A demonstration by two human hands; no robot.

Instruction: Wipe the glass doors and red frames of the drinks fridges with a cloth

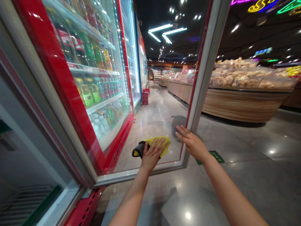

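Observation:
A glass door [145, 125] in a grey metal frame stands swung out from a red-trimmed cooler. Flat on its lower glass, my left hand [153, 152] presses a yellow and dark grey cloth [166, 145], with its fingers spread over it. The cloth's dark folded end sticks out to the left of the hand. My right hand [191, 142] rests against the door's right frame edge, its fingers stretched out onto the glass and apart, with nothing held in it.
Coolers with bottles [88, 91] on shelves line the left side. An open cabinet interior [21, 175] is at the lower left. A wood-sided display island [237, 102] heaped with bagged goods stands at the right. A green exit sign [216, 156] lies on the floor.

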